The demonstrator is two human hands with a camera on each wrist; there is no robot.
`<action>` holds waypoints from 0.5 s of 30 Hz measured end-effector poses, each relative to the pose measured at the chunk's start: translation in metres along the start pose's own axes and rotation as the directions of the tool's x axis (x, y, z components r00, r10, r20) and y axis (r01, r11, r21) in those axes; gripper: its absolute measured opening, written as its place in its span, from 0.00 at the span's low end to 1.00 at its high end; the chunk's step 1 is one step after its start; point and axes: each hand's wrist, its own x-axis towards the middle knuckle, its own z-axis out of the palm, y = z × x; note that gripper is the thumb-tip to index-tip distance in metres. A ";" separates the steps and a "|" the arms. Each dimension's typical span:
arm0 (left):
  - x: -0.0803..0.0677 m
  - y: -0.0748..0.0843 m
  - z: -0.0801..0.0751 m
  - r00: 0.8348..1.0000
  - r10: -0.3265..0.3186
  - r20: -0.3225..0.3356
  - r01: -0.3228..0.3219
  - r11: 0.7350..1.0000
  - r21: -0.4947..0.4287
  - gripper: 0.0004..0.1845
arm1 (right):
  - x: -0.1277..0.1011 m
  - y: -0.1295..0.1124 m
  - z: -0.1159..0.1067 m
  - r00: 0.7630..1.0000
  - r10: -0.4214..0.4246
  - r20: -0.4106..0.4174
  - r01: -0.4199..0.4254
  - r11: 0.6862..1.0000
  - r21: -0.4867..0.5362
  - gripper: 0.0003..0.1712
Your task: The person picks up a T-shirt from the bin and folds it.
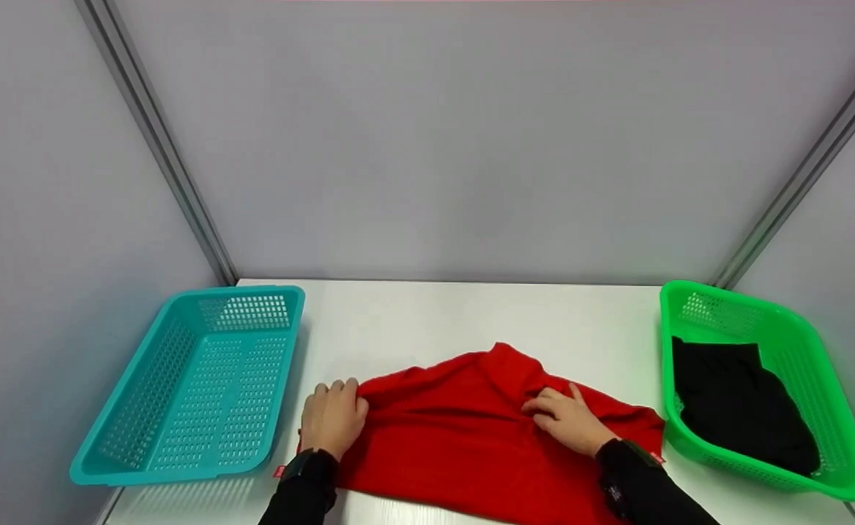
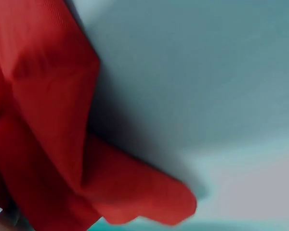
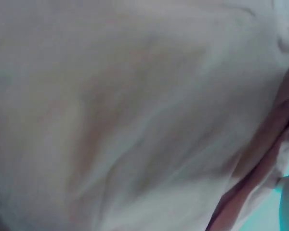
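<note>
A red garment (image 1: 457, 445) lies spread on the white table (image 1: 427, 321) near its front edge. My left hand (image 1: 333, 417) is at the garment's left edge, with the fingers curled over the fabric there. My right hand (image 1: 562, 417) is on the middle of the garment, just below the collar, and its fingertips pinch a fold. Both forearms wear black sleeves. The left wrist view is filled by a blurred fold of the red garment (image 2: 53, 144) over the table. Only a pale, washed-out blur shows in the right wrist view.
A teal perforated basket (image 1: 201, 379) stands on the left of the table with nothing in it. On the right, a green basket (image 1: 785, 328) holds a black cloth (image 1: 741, 408). Grey walls enclose the table on three sides.
</note>
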 end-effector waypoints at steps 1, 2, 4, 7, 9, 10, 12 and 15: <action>0.001 0.000 -0.001 0.999 0.029 -0.036 -0.028 0.999 0.025 0.05 | 0.001 -0.002 0.000 0.999 0.039 0.000 -0.039 0.999 -0.001 0.18; 0.002 0.000 -0.002 0.996 0.060 -0.064 -0.057 0.997 0.051 0.06 | 0.002 -0.004 0.001 0.997 0.077 -0.001 -0.077 0.997 -0.010 0.21; 0.004 0.000 -0.004 0.987 0.126 -0.097 -0.116 0.988 0.102 0.09 | 0.003 -0.007 0.002 0.991 0.132 -0.006 -0.132 0.991 -0.031 0.29; 0.006 -0.001 -0.007 0.974 0.206 -0.094 -0.191 0.970 0.151 0.16 | 0.004 -0.011 0.003 0.990 0.142 0.001 -0.142 0.989 -0.037 0.32; 0.005 -0.002 -0.008 0.972 0.225 -0.067 -0.213 0.965 0.152 0.20 | 0.004 -0.010 0.004 0.996 0.090 0.013 -0.089 0.996 -0.031 0.31; 0.005 -0.002 -0.008 0.972 0.228 -0.052 -0.218 0.965 0.148 0.22 | 0.003 -0.010 0.004 0.999 0.048 0.014 -0.048 0.999 -0.021 0.30; 0.004 -0.004 -0.009 0.975 0.221 -0.022 -0.216 0.966 0.141 0.26 | 0.001 -0.009 0.005 0.999 -0.046 0.019 0.046 0.999 -0.002 0.27; 0.003 -0.008 -0.009 0.977 0.213 0.004 -0.211 0.966 0.149 0.31 | -0.001 -0.009 0.006 0.985 -0.174 0.008 0.173 0.984 0.026 0.19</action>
